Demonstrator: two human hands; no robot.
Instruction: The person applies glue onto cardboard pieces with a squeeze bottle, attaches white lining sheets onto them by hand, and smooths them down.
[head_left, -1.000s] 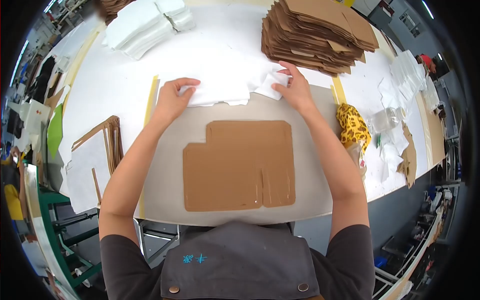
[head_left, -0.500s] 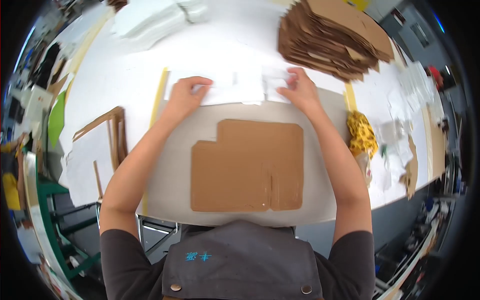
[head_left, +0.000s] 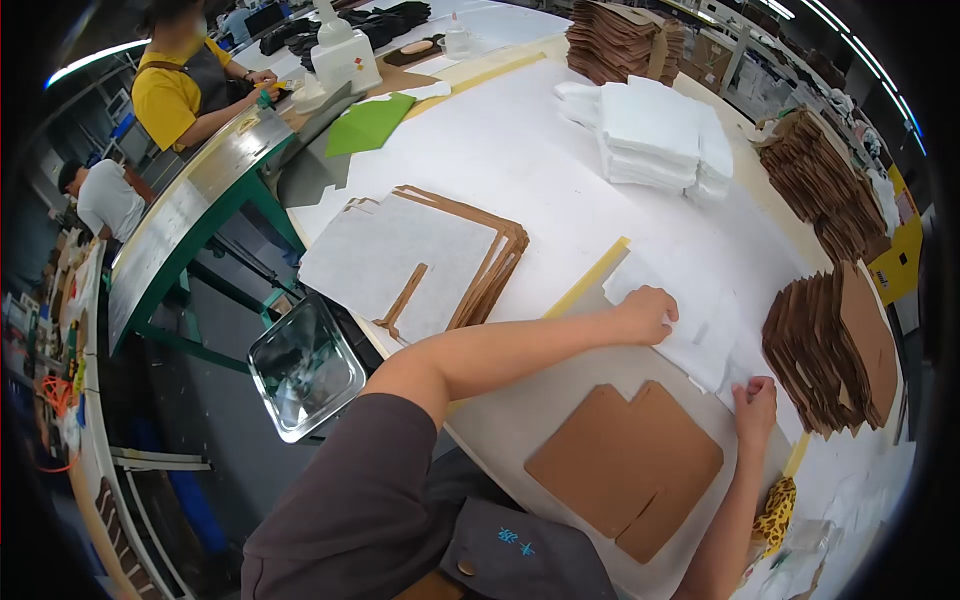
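Observation:
My left hand (head_left: 648, 315) rests with curled fingers on a thin white sheet (head_left: 690, 335) that lies over the back part of the grey mat (head_left: 500, 400). At the sheet's right end is my right hand (head_left: 754, 405), its fingers curled together; whether it grips the sheet's edge cannot be made out. Nearer to me, a flat brown notched piece (head_left: 625, 465) with a slit lies on the mat, touched by neither hand.
Brown stacks (head_left: 830, 350) stand right and farther back. A white stack (head_left: 650, 135) sits behind the sheet. Left are white-topped brown pieces (head_left: 410, 255), a green piece (head_left: 368, 124) and a metal tray (head_left: 306, 368) below table level. Two other people are at upper left.
The view has swung left and tilted, bringing two people into sight. My right hand's fingers, apart before, are now curled together. The brown notched piece still lies on the mat.

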